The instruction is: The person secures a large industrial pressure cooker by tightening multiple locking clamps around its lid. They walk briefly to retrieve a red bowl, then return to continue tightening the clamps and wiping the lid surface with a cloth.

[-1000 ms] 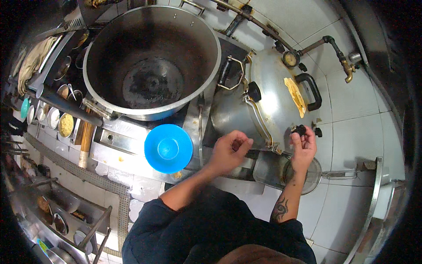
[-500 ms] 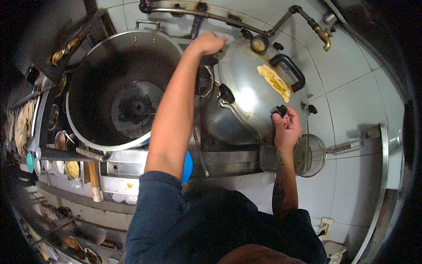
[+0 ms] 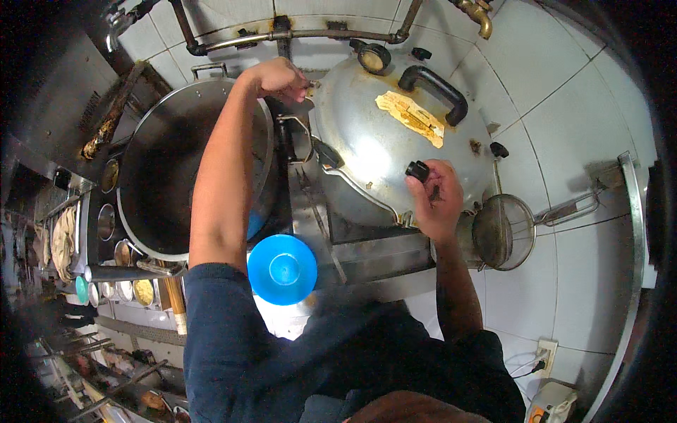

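A large pressure cooker with a domed silver lid (image 3: 352, 113) stands ahead to the right. The lid has a black handle (image 3: 457, 106), a dial gauge (image 3: 373, 59), a yellow worn label (image 3: 410, 118) and black knobs along its rim. My right hand (image 3: 438, 201) is closed round a small black knob (image 3: 417, 170), just over the near side of the lid. My left hand (image 3: 277, 76) reaches to the lid's far left rim. Its fingers are bent together there, and what they grip is hidden.
A big deep pot (image 3: 151, 134) stands on the left, partly behind my left forearm. A blue plastic bowl (image 3: 283, 270) sits near me. A wire strainer (image 3: 504, 233) hangs on the right by the tiled wall. Pipes with a brass tap (image 3: 481, 17) run along the back.
The view has shifted, so the cooker appears further left and the blue bowl shows fully. My right hand still holds the black knob. My left fingers now curl in at the lid's rim.
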`<state>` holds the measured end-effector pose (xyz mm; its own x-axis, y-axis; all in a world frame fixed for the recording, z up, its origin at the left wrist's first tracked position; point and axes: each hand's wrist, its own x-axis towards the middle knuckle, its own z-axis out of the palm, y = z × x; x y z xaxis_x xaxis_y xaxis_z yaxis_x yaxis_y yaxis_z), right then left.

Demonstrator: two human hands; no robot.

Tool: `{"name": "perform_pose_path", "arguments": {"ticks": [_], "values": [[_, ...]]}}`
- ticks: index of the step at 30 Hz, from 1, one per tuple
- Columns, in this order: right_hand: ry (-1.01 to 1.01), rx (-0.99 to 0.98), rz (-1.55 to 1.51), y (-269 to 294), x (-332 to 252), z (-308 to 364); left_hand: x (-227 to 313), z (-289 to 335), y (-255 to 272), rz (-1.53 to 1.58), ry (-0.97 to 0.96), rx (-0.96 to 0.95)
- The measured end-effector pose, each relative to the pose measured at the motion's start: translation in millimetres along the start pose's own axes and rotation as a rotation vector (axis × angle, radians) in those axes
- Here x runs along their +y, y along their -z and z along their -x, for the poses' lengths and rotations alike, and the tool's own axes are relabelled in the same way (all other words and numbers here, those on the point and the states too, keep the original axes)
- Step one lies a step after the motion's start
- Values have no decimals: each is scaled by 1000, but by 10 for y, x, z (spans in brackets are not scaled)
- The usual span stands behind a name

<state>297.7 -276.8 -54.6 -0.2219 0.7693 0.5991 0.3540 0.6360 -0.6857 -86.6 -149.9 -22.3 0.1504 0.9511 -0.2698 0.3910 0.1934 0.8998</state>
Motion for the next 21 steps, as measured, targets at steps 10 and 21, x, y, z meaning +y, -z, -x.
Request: {"name": "perform_pose_path", "arguments": {"ticks": [10,21], "values": [[-315,-131,-325,51,-6,-216,-251,-114,-135,413,111,31],[530,-565,373,-905,-308,-1853,-281,-246,-247,550,183,115]]}}
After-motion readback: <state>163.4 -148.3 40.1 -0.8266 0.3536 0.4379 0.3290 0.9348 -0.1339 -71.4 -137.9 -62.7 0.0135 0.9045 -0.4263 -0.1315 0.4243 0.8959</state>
